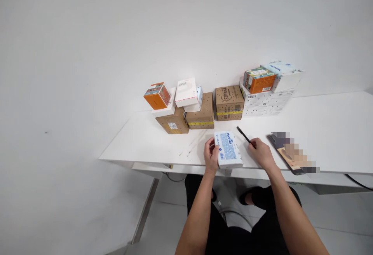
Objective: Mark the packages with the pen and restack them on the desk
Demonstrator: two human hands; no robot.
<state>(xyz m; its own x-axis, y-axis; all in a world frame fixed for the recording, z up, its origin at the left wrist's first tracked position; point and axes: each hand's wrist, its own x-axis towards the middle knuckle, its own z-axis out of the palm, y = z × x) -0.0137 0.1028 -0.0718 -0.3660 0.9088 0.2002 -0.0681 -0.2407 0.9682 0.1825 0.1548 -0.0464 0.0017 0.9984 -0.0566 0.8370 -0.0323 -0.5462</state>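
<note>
A white soft pack (229, 150) with blue print, apparently tissues, lies at the table's front edge. My left hand (211, 155) grips its left side, thumb on the top face and fingers along the edge. In my right hand (261, 152) is a black pen (244, 135), held between thumb and fingers just right of the pack. The pen points up and left, apart from the pack. To the right of that hand lies a phone (274, 140), partly blurred out by pixel blocks.
Against the wall stand brown cartons (229, 103), a white dotted carton (262, 105), an orange box (157, 98), a second orange box (260, 80), a flat white box (185, 92) and a pale blue box (287, 76). The white table (329, 130) ends just before my legs. Cables (236, 212) run on the floor.
</note>
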